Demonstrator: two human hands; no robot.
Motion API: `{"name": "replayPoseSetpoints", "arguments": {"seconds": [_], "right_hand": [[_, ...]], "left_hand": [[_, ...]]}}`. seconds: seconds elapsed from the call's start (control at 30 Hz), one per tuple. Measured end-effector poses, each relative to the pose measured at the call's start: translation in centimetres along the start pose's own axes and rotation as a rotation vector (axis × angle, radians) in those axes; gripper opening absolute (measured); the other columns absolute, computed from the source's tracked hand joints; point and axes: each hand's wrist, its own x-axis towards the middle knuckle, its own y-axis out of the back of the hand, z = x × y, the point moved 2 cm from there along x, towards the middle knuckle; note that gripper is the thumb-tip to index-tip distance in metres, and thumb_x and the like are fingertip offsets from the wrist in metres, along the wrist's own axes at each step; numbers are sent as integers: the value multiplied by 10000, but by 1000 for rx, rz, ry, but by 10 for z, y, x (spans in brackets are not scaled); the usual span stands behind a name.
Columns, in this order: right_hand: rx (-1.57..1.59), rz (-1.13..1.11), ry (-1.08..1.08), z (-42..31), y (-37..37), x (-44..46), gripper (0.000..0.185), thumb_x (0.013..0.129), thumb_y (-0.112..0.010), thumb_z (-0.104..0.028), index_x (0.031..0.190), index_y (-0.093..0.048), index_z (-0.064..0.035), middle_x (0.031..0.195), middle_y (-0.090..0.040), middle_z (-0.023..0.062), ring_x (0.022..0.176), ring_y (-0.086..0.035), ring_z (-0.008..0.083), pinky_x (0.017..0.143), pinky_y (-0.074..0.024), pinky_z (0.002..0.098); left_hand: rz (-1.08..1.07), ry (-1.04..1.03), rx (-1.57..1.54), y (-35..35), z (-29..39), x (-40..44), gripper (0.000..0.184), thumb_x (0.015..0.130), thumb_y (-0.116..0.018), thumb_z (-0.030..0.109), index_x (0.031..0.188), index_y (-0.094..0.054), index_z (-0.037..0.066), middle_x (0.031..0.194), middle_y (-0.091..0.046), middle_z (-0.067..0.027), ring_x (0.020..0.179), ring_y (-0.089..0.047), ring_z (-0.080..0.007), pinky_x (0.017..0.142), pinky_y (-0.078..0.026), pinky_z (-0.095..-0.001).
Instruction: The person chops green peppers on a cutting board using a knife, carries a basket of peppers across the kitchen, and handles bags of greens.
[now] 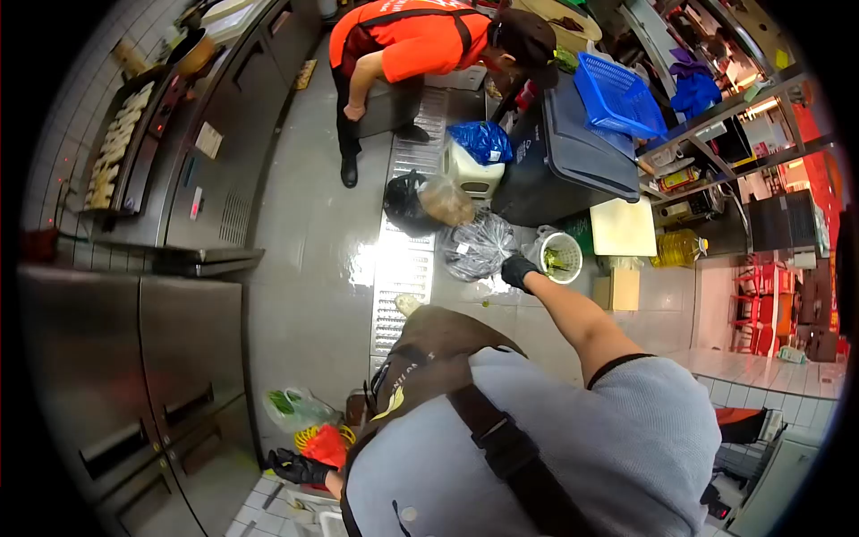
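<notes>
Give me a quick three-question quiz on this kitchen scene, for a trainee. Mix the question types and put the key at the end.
1. Multiple choice: what lies on top of the white container?
A) a blue plastic bag
B) a yellow oil bottle
C) a metal pan

2. True or false: the wearer's right hand is nearer to the round white basket than the left hand is.

3. Fill in the blank: the scraps inside the round white basket are mostly ____ in colour.

Key: 1. A; 2. True; 3. green
</notes>
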Motion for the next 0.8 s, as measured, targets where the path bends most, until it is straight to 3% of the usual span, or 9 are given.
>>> {"name": "replayPoseSetpoints", "arguments": {"seconds": [0.1, 0.27, 0.3, 0.33, 0.4, 0.47, 0.57, 0.7, 0.8], "right_hand": [[-334, -164, 173, 31, 1, 11, 263, 736, -470, -182, 791, -674, -25, 897, -634, 196, 858, -608, 366, 759, -483, 414], [958, 518, -588, 101, 20, 33, 462, 702, -612, -177, 1128, -529, -19, 1046, -586, 213, 942, -573, 327, 834, -449, 373], [605, 600, -492, 144, 3, 43, 515, 690, -642, -184, 1160, -504, -24, 1037, -588, 217, 941, -569, 315, 829, -443, 382], [224, 703, -446, 185, -13, 50, 573, 678, -672, -191, 1192, -478, -29, 1028, -590, 222, 940, -566, 304, 825, -437, 391], [629, 1030, -553, 233, 51, 15, 683, 691, -663, -213, 1300, -377, -97, 978, -590, 236, 888, -553, 369, 794, -444, 423], [962, 1004, -839, 238, 142, -55, 684, 758, -597, -106, 1364, -291, -184, 723, -592, 103, 539, -560, 204, 477, -468, 323], [953, 1215, -870, 243, 212, -144, 574, 764, -558, -10, 1306, -392, -102, 710, -564, 73, 463, -508, 136, 417, -422, 258], [1268, 1389, -1130, 210, 203, -222, 477, 730, -567, 36, 1190, -486, -61, 719, -595, 70, 509, -525, 117, 452, -410, 224], [1491, 1187, -1191, 173, 109, -225, 325, 775, -535, -39, 1097, -542, -87, 756, -618, 106, 563, -574, 175, 479, -444, 266]], "left_hand": [[-160, -41, 10, -56, 29, 16, 200, 853, -552, 139, 972, -581, -19, 971, -594, -134, 909, -536, -243, 860, -412, -344], [-437, 21, -493, -171, -3, 52, 161, 837, -540, 55, 963, -553, -44, 949, -573, -120, 897, -523, -221, 852, -417, -322], [-459, -31, -433, -180, 20, 59, 148, 829, -537, 36, 953, -552, -44, 944, -570, -117, 897, -522, -215, 852, -418, -316], [-360, 623, -1107, -206, 16, 73, 139, 826, -521, 25, 941, -544, -49, 936, -566, -114, 876, -519, -211, 835, -420, -306], [-595, 423, -815, -251, 14, 106, 141, 824, -529, 54, 923, -547, -46, 905, -572, -109, 843, -510, -197, 794, -418, -306], [-768, 110, -529, -305, -11, 144, 150, 821, -537, 82, 904, -550, -42, 874, -577, -104, 809, -500, -183, 754, -417, -306], [-749, -119, 13, -324, 88, 151, 292, 833, -552, 228, 927, -559, -48, 864, -593, -156, 776, -525, -259, 720, -428, -348], [-886, -109, -38, -381, 111, 177, 448, 825, -580, 337, 1000, -570, -75, 941, -608, -227, 832, -551, -342, 768, -431, -382], [-897, -235, 52, -406, 139, 184, 249, 846, -556, 221, 885, -575, -24, 843, -617, -127, 740, -534, -234, 701, -437, -346]]}}
